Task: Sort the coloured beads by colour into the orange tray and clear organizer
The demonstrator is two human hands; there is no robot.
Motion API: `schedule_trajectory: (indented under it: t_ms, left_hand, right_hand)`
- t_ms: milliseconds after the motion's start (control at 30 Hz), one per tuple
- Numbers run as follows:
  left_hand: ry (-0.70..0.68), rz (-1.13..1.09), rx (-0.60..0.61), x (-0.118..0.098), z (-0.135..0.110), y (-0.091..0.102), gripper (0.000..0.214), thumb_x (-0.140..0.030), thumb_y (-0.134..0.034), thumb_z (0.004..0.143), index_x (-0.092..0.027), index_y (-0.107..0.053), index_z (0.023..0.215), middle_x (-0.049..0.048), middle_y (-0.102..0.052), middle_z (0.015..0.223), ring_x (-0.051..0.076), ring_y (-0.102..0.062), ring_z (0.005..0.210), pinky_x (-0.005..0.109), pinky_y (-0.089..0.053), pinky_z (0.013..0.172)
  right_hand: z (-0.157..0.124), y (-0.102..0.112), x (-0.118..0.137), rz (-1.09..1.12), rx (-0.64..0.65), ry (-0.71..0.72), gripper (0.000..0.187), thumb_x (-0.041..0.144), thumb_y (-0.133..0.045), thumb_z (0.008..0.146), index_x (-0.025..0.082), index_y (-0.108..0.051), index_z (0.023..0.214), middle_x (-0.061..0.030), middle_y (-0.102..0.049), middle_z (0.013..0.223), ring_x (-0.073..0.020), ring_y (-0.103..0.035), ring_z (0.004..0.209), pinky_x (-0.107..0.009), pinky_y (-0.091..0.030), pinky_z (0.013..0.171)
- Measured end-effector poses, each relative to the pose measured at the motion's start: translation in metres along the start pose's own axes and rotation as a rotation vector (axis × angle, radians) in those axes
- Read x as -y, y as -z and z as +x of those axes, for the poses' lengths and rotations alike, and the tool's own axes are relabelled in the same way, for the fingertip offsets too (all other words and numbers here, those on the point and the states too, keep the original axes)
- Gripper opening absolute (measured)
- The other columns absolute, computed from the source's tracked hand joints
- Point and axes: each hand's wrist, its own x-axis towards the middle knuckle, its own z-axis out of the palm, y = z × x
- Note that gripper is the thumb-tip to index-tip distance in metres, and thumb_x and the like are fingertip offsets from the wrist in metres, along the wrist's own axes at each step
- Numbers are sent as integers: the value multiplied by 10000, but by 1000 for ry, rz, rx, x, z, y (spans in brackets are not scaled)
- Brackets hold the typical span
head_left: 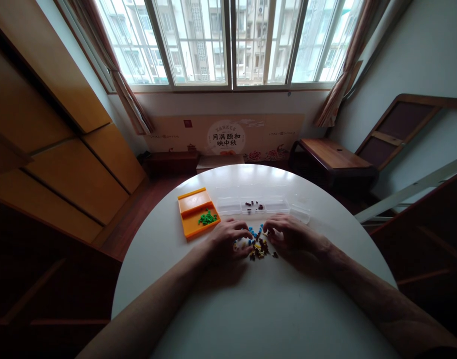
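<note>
A small heap of tiny coloured pieces (257, 247), blue, yellow and dark brown, lies on the round white table (258, 309). My left hand (228, 239) rests palm down at the heap's left side, fingers curled onto the pieces. My right hand (288, 234) lies at the heap's right side, fingertips pinched among the pieces; what they hold is too small to make out. Behind the hands stands a clear divided plastic box (266, 205) with a few dark brown pieces in one compartment. An orange tray (196, 214) to the left holds green pieces (207, 218).
The table's far edge faces a window wall with a low wooden bench (333, 157) at the right. Wooden cabinets (64, 164) line the left side. A folded wooden frame leans at the right wall.
</note>
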Motion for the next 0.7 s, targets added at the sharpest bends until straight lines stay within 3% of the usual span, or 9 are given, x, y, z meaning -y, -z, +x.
schedule_trajectory:
  t_ms: [167,433,700]
  left_hand:
    - [12,7,-2,0,0,1,189,-409,-729,965,-256,-809,1043,51,-798,1019,178,-715,817,342,-569,833]
    - [28,59,-18,-4,0,3,143,-362,-723,977,-257,-807,1028,41,-796,1019,180,-725,832,349,-565,835]
    - [91,126,-99,-5,3,2,199,-415,-714,1021,-236,-800,1041,42,-790,996,174,-731,827,345,-541,828]
  right_hand:
    - [1,-2,0,9,-30,31,241,54,-599,925,237,-715,1031,-46,-774,956,-188,-671,825,-307,-521,760]
    - [0,-7,-6,-35,-43,34,214,81,-630,940,242,-717,1049,-24,-752,917,-170,-638,767,-288,-495,710]
    - [6,-17,8,296,-222,-138,74,224,-710,994,236,-712,1067,-7,-744,915,-142,-653,749,-269,-564,728]
